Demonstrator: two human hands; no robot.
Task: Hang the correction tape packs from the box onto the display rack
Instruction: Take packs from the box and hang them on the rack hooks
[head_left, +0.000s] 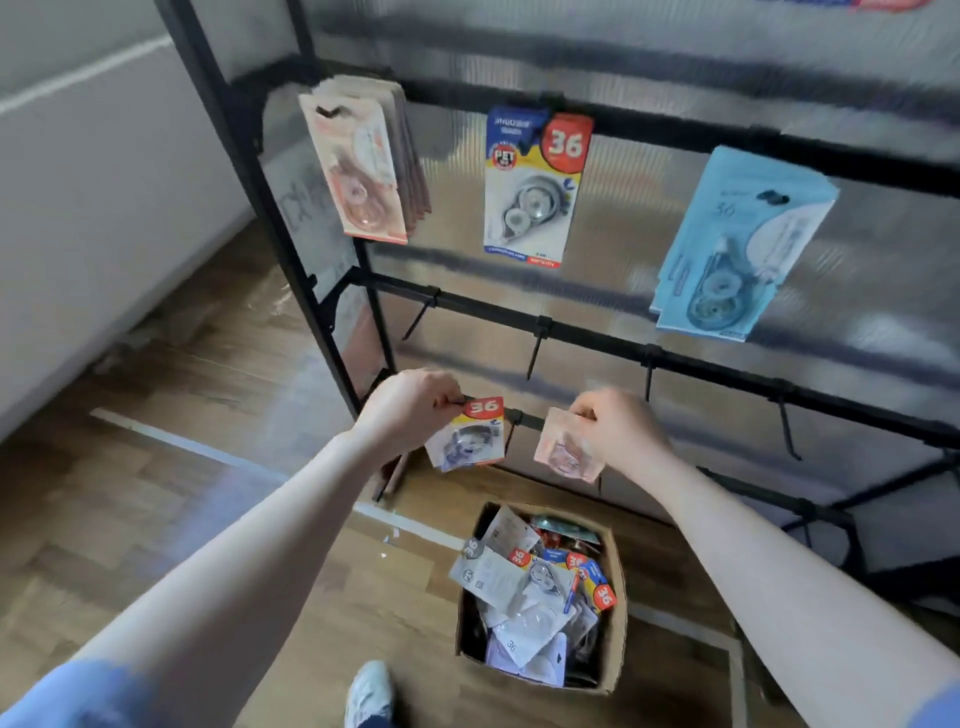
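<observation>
Both sets of fingers are curled, each pinching a pack by its top edge. With my left hand (410, 402) I hold a blue-and-white correction tape pack (467, 434) with a red "36" badge; my right hand (618, 428) grips a pinkish pack (566, 447). The two packs hang in the air just in front of the lower rail of the display rack (675, 358), near each other but not touching.

Closest to me, below my forearms, my shoe (370, 693) stands on the wooden floor (156, 519) beside an open cardboard box (615, 623), which holds a loose heap of more packs (524, 597), some face up, some showing their white backs.

Beyond my hands, bare black hooks (535, 353) stick out from the middle rail. Higher on the black frame, three groups already hang: a thick stack of pinkish packs (363, 161) at the left, a blue "36" pack (532, 192) in the middle, and light blue packs (737, 249) to the right. A translucent ribbed panel (649, 67) backs the rack.
</observation>
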